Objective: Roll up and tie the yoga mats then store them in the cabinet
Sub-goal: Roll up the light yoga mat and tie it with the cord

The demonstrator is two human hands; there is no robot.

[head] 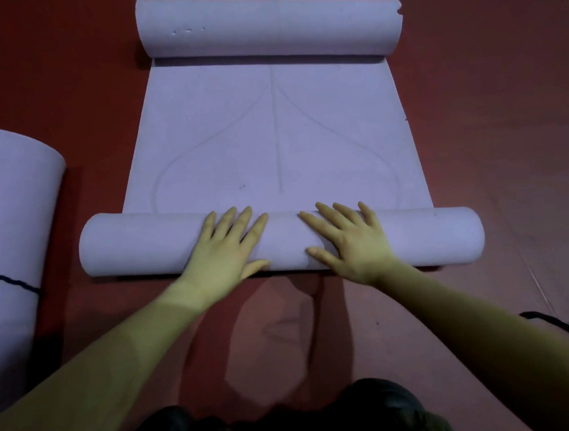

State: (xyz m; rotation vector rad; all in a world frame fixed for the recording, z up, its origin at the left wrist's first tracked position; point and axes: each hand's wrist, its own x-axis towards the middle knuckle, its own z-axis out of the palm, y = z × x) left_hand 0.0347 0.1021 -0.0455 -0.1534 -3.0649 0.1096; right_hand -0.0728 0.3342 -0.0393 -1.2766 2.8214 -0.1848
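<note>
A pale lilac yoga mat point(269, 141) lies on the red floor point(492, 128), rolled at its 6 o'clock end and curled at 12. The left hand point(225, 246) and right hand point(350, 240) press flat, fingers spread, on the near roll. A tied mat point(6, 239) lies at 9 o'clock.

Yoga mat point(269, 141): pale lilac foam, matt, fine ribbed texture, faint printed lines. Floor point(492, 128): dark red, smooth, matt. Second rolled mat point(5, 222): same foam, dark cord point(6, 279) around it.
</note>
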